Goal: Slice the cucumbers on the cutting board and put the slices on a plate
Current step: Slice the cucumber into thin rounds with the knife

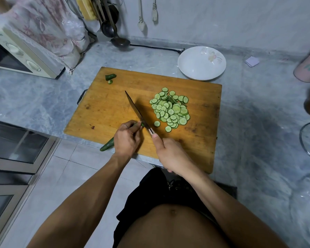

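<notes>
The person's left hand curls over a cucumber and pins it to the wooden cutting board, its uncut end jutting past the near edge. The right hand grips the knife by the handle, blade set against the cucumber's cut face. A heap of slices lies just right of the blade, an end stub sits at the far corner, and the white plate waits bare beyond the board. To cut well, the fingertips should stay tucked back, the blade should fall straight, and the cucumber should be fed forward evenly
</notes>
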Demonstrator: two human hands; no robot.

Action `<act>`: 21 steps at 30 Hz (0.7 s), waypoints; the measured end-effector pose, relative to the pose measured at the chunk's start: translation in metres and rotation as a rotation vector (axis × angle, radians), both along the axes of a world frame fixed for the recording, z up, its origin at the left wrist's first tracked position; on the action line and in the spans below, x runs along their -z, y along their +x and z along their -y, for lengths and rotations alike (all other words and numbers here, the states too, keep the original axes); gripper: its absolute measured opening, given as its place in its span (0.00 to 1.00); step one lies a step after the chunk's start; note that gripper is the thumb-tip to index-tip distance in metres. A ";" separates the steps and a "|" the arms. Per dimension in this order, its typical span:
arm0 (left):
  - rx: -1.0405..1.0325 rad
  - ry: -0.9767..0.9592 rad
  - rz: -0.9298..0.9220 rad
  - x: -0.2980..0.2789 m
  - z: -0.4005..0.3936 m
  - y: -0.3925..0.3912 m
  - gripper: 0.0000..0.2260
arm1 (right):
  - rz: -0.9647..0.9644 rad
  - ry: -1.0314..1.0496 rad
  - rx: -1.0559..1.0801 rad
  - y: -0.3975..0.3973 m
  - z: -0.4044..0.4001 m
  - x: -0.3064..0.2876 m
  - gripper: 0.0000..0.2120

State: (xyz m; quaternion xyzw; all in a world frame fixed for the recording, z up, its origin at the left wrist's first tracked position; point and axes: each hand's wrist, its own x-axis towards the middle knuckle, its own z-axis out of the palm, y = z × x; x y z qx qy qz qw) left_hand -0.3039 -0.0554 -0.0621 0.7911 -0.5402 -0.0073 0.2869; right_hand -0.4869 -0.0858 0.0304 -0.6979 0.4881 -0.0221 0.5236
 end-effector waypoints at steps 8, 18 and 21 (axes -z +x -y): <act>-0.005 -0.006 -0.008 -0.001 -0.001 -0.001 0.11 | -0.012 -0.031 -0.021 0.008 -0.002 0.003 0.29; -0.003 -0.047 -0.117 -0.002 -0.003 -0.004 0.08 | 0.000 0.036 0.078 -0.015 0.014 -0.002 0.28; -0.014 -0.048 -0.118 -0.004 -0.003 -0.006 0.08 | -0.006 0.008 0.041 -0.016 0.013 -0.004 0.28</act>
